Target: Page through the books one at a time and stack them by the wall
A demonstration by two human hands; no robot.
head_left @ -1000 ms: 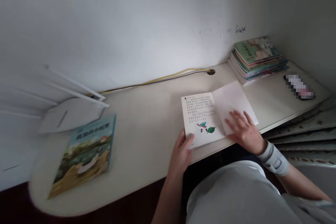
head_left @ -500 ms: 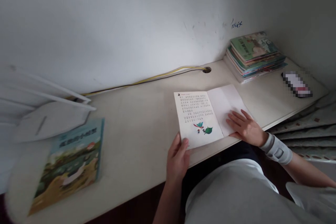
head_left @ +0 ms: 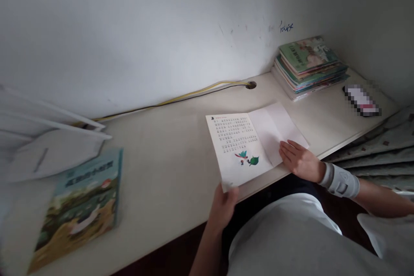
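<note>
An open picture book [head_left: 234, 168] lies near the desk's front edge, with printed text and a small drawing of a leaf and little figures on its left page. My left hand [head_left: 224, 207] grips the lower left corner of that page between thumb and fingers. On the blank right page [head_left: 267, 127] a crease or paper edge runs slantwise. My right hand [head_left: 300, 161] rests at this page's lower right part, fingers stretched out and close together. A grey band [head_left: 341, 181] wraps the right wrist.
Another picture book [head_left: 80, 207] with a blue and yellow cover lies at the left, beside a white object [head_left: 54, 153]. Several books are stacked [head_left: 307, 67] at the back right, near a pixelated phone-like object [head_left: 361, 100]. Cables [head_left: 194, 93] run along the wall into a desk hole.
My left hand has shifted slightly down with the book's corner. My right hand has slid toward the page's lower edge, and a slanting crease now shows on the right page.
</note>
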